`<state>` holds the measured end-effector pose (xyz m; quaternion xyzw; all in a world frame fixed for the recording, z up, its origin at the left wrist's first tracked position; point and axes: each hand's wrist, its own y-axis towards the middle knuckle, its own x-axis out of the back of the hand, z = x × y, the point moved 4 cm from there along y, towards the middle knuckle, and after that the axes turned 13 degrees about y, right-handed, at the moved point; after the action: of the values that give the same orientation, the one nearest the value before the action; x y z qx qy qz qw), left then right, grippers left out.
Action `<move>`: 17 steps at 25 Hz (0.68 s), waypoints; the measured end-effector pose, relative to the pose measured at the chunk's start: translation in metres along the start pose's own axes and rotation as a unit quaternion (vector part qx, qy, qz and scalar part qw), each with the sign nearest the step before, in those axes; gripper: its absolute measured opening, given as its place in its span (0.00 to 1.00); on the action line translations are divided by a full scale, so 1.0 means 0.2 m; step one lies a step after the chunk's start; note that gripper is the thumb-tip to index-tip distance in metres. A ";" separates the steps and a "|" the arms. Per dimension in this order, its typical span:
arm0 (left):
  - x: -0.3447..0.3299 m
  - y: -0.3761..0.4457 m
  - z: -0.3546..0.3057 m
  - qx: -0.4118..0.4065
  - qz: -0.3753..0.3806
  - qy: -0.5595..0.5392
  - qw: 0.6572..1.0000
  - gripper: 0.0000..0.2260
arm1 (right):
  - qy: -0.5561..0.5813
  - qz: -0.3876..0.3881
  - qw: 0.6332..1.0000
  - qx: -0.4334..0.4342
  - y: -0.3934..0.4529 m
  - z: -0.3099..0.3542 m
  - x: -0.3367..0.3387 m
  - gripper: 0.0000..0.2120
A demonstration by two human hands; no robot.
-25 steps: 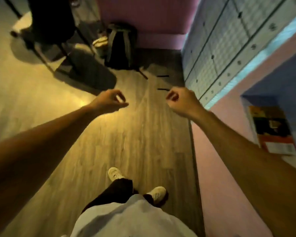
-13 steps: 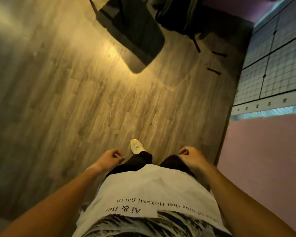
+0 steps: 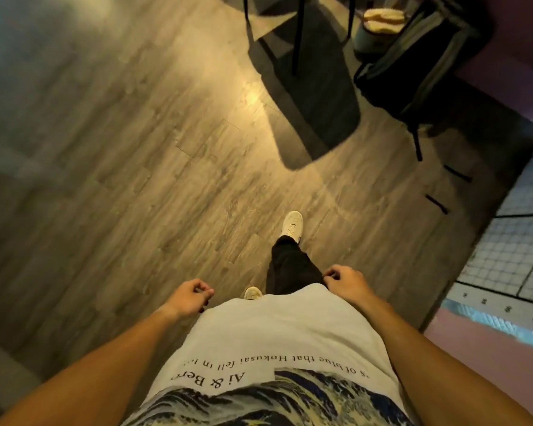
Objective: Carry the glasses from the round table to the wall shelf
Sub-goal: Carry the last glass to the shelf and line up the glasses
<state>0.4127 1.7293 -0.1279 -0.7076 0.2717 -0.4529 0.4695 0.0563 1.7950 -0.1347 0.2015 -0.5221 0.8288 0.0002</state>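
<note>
Glasses cannot be seen anywhere, so which way they point cannot be told. The left hand (image 3: 189, 298) is curled into a loose fist with nothing in it, low by the hip. The right hand (image 3: 345, 282) is curled the same way, beside the white shirt (image 3: 277, 336). A white shoe (image 3: 293, 226) steps on the wooden floor (image 3: 136, 186). Ahead stand thin black table legs (image 3: 299, 35). Near them on the right leans a dark backpack (image 3: 419, 56). A tiled wall (image 3: 511, 250) runs along the right side.
</note>
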 end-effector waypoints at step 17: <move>1.26 0.59 -1.27 -0.115 -0.064 -0.065 0.989 0.05 | -0.102 0.021 0.994 0.037 0.90 1.53 0.69 0.06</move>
<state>0.3013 1.3706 -0.0994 -0.8006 0.2453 -0.4010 0.3715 -0.0065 1.4198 -0.1306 0.2739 -0.4922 0.8226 -0.0779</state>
